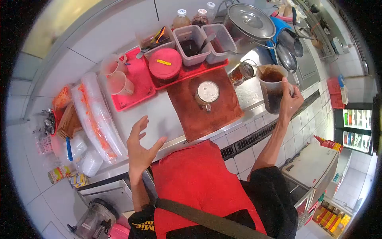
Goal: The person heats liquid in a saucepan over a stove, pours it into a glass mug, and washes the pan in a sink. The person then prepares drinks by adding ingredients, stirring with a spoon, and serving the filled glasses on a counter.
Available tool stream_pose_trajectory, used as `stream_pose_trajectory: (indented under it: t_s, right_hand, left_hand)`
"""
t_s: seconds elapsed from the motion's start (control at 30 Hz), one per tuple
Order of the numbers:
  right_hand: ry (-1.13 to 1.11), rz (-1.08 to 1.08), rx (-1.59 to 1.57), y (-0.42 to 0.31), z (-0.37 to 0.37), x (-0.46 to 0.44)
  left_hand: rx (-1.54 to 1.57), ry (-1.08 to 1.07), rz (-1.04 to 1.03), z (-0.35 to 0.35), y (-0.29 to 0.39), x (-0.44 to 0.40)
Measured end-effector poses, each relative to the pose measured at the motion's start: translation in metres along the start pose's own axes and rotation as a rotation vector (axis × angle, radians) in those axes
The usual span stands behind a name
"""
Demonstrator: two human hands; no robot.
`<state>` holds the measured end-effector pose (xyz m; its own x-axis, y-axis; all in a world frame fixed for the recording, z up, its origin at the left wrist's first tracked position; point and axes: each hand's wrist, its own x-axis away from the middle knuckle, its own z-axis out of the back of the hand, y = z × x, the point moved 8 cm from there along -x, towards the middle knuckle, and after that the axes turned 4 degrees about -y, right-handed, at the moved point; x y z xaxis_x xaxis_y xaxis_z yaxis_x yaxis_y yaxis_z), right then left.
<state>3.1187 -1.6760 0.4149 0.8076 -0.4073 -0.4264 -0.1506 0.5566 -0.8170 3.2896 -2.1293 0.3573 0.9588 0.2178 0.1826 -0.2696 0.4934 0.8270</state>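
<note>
My right hand (291,97) grips the handle of a clear plastic pitcher (270,93) with dark brown liquid in it, held up at the counter's right side. My left hand (144,145) is empty, its fingers spread above the counter's front edge. Between the hands, a glass mug (207,93) with a pale, frothy top stands on a brown cloth (185,119). Just left of the pitcher is a glass (242,73) with dark contents, which looks tilted.
Behind the cloth, pink trays (135,85) carry plastic tubs (191,42), a pink-lidded container (165,63) and clear cups (120,83). A large lidded pot (250,22) stands at the back right. Long plastic-wrapped stacks (95,115) lie at the left.
</note>
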Motion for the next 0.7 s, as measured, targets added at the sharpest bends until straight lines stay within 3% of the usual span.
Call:
stream_pose_trajectory:
  t_s: [0.1, 0.17, 0.7]
  right_hand:
    - [-0.086, -0.008, 0.054, 0.005, -0.008, -0.01]
    - [-0.157, -0.013, 0.261, 0.01, -0.014, -0.016]
    - [-0.209, 0.049, 0.317, 0.0, -0.022, -0.025]
  left_hand:
    - [0.018, 0.004, 0.085, 0.001, -0.017, 0.009]
    - [0.019, 0.005, 0.129, 0.0, -0.025, 0.013]
    - [0.027, -0.047, 0.154, -0.009, -0.03, 0.009]
